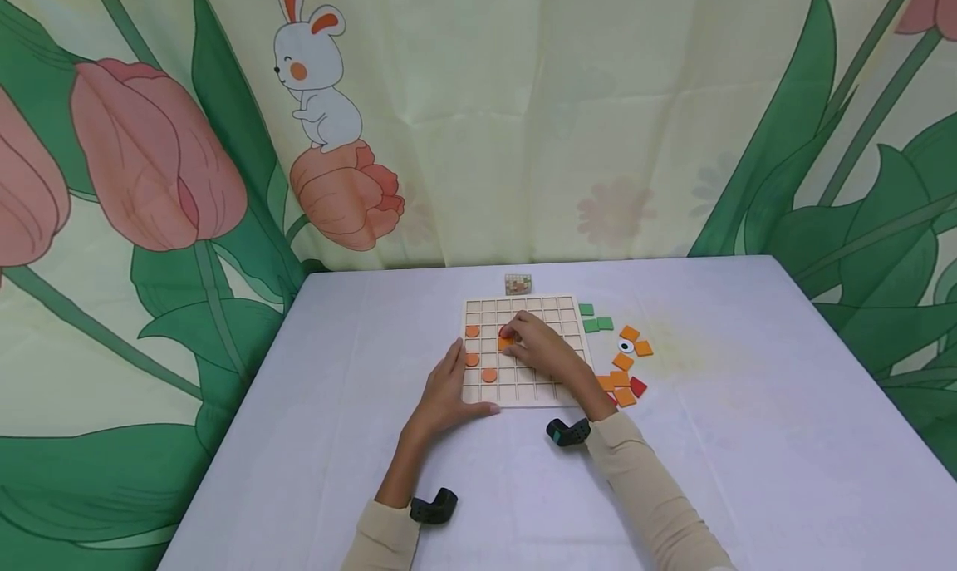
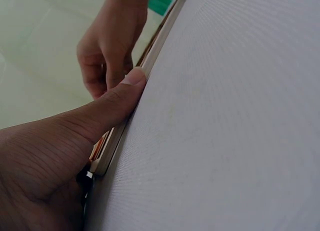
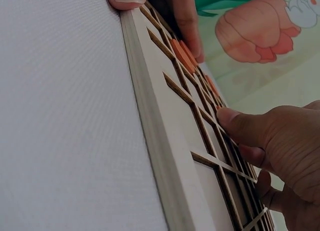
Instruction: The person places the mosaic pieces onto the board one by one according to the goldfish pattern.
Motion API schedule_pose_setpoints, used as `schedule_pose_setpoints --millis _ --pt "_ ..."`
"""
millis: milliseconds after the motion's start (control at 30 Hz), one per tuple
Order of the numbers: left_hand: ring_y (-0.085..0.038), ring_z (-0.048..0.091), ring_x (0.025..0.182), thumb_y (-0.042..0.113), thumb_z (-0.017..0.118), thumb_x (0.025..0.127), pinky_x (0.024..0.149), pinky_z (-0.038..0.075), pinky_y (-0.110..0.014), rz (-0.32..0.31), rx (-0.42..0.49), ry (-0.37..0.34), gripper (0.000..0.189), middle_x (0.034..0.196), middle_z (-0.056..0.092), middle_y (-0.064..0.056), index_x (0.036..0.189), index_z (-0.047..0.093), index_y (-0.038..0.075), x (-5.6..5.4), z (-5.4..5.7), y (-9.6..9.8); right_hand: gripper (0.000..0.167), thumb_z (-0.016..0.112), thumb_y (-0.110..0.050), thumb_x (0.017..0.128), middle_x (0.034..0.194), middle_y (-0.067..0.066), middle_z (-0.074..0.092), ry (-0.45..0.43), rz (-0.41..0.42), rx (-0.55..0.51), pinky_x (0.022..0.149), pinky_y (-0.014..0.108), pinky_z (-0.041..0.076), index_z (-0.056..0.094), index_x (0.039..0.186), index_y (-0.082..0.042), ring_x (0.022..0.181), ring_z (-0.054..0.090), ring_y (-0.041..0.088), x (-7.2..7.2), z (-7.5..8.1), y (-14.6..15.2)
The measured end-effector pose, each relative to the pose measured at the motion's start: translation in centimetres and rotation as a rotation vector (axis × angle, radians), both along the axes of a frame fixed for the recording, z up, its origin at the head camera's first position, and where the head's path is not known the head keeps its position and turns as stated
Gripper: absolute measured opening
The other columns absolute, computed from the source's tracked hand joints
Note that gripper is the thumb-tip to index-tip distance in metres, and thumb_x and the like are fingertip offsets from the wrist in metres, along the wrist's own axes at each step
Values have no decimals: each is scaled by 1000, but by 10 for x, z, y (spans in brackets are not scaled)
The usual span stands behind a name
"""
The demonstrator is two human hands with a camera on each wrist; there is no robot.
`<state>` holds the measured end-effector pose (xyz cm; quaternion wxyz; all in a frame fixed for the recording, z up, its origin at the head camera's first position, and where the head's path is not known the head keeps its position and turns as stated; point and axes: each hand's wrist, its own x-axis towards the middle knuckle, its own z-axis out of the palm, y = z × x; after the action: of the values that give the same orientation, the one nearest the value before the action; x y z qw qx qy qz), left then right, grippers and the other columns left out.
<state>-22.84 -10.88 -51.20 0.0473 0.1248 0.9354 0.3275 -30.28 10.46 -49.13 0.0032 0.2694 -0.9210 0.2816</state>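
A pale wooden grid board (image 1: 527,395) lies on the table. My left hand (image 1: 443,398) rests at its near left corner, thumb along the front edge and straight fingers along the left side. In the left wrist view the thumb (image 2: 112,106) presses against the board's edge. Over the middle of the grid, my right hand (image 1: 544,348) pinches a small red tile (image 1: 503,332), mostly hidden by the fingertips. An orange square tile (image 1: 504,345) sits in the grid right under the thumb. Three orange round pieces, one of them near the front (image 1: 489,376), lie in cells at the left.
Green square tiles (image 1: 605,323) lie by the board's right side. Several orange tiles (image 1: 625,397), a red tile (image 1: 638,386) and a round eye piece (image 1: 625,347) are scattered farther right. Behind the board stands a small patterned block (image 1: 518,284). A printed curtain (image 1: 486,139) hangs at the back.
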Motion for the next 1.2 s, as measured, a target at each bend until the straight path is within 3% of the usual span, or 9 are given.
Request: schedule_pose_setpoints --millis 900,1200 --pt "-32 20 146 58 83 68 114 27 -49 -1 0 6 125 164 9 -10 156 14 3 -1 -3 0 25 70 -19 92 113 5 57 -3 8 -51 92 37 48 68 112 -4 100 55 19 3 3 4" --pt "-31 19 146 57 84 67 114 26 -48 11 4 -7 126 164 8 -8 156 13 5 0 -2 0 19 69 -17 92 105 1 57 -70 -66 -136 83 33 52 70 108 -6 93 57 17 4 8 23"
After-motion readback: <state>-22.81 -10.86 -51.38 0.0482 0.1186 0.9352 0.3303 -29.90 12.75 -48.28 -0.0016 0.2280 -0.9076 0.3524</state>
